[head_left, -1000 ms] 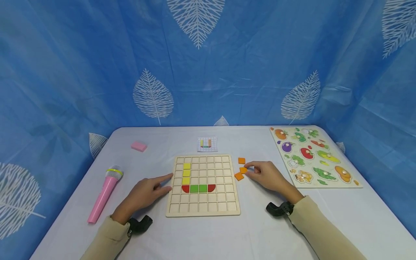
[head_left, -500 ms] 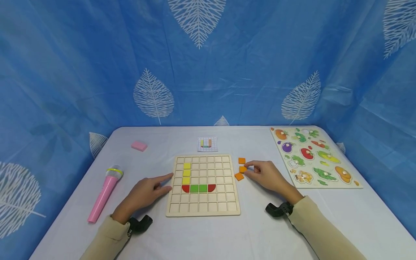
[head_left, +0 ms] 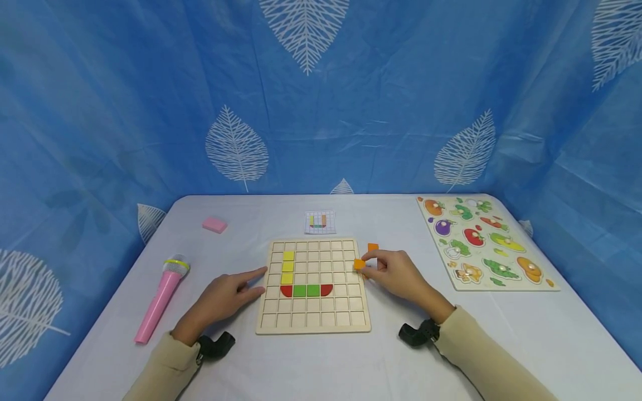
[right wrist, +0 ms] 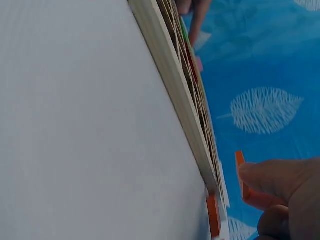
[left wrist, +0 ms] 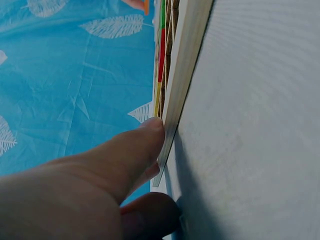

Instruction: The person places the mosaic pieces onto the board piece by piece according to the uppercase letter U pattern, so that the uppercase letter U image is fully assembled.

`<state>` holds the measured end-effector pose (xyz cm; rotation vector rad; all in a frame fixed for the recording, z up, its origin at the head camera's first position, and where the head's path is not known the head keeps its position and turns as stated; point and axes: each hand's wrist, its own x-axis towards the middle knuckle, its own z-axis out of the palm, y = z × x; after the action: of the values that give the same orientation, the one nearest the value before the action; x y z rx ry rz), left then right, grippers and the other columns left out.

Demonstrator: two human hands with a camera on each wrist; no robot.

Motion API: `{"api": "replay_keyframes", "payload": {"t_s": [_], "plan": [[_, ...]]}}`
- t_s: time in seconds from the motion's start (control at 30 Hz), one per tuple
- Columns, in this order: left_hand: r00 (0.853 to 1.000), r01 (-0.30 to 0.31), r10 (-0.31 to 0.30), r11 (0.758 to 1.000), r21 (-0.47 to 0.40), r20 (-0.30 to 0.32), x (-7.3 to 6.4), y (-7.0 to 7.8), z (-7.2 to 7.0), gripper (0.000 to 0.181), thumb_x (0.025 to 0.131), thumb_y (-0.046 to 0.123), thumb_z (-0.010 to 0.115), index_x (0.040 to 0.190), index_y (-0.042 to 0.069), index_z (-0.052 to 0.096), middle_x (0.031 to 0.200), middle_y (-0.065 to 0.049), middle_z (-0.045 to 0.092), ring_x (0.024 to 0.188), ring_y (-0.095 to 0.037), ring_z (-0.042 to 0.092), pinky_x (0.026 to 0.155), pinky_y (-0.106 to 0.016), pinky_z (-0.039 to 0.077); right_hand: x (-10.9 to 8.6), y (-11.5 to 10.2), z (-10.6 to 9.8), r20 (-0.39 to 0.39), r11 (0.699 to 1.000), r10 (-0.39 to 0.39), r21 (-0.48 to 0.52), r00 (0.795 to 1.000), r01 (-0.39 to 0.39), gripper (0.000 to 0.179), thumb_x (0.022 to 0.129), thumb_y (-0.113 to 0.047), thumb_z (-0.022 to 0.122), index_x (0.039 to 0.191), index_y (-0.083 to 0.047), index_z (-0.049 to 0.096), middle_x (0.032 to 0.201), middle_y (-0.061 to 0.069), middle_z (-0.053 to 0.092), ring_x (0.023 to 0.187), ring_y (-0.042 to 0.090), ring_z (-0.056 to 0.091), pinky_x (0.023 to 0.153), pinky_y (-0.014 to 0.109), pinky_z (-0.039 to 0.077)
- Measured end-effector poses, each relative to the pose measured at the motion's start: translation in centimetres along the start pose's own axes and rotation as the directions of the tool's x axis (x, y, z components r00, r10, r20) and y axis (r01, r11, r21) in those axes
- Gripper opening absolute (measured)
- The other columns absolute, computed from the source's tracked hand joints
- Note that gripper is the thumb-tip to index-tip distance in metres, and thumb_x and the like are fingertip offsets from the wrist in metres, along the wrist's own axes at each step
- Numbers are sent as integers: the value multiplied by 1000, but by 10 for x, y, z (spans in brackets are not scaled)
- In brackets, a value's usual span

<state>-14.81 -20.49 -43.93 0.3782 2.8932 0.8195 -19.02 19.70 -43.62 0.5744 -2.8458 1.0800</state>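
Between thumb and index finger my right hand (head_left: 398, 273) pinches a square orange tile (head_left: 359, 264), held above the right edge of the wooden grid board (head_left: 313, 322); in the right wrist view that tile (right wrist: 242, 175) is clear of the board. A second orange tile (head_left: 373, 247) lies on the table beyond the hand, and another is mostly hidden under the fingers. My left hand (head_left: 223, 298) rests at the board's left edge, thumb and index finger touching it. Yellow tiles (head_left: 288, 267), green tiles (head_left: 306, 291) and red quarter-round tiles (head_left: 326, 290) sit in the grid.
Behind the board lies a small printed pattern card (head_left: 320, 222). A pink block (head_left: 214, 225) and a pink toy microphone (head_left: 163, 298) are at left. A vegetable puzzle board (head_left: 486, 242) lies at right. A blue leaf-print curtain (head_left: 371, 83) surrounds the table.
My right hand has lifted the middle orange tile from the table and moved it left over the board's edge. The left hand has stayed in place.
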Motion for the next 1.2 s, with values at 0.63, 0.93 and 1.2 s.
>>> {"api": "replay_keyframes", "payload": {"t_s": [0.63,0.93,1.2], "plan": [[1000,24,-24,1000,-1,3,0,1,1,56,95,37,74,148,22,58,62,4,43,55,-12,39,52,-26,32,13,-46,38,77,993,-94,80,993,88,24,90,-30,80,110,-16,78,52,-9,43,43,4,34,47,23,31],[1000,7,-7,1000,-2,0,1,1,-1,56,96,37,73,148,22,58,61,5,42,55,-11,38,51,-26,31,18,-46,46,95,997,-71,42,993,68,22,91,-29,79,109,-16,78,52,-9,43,43,4,35,47,24,31],[1000,23,-23,1000,-2,1,0,1,1,56,96,37,73,148,22,58,62,4,43,55,-12,39,52,-26,32,16,-45,47,107,997,-79,29,991,77,21,90,-27,79,107,-15,78,53,-10,43,44,4,36,48,24,31]]}}
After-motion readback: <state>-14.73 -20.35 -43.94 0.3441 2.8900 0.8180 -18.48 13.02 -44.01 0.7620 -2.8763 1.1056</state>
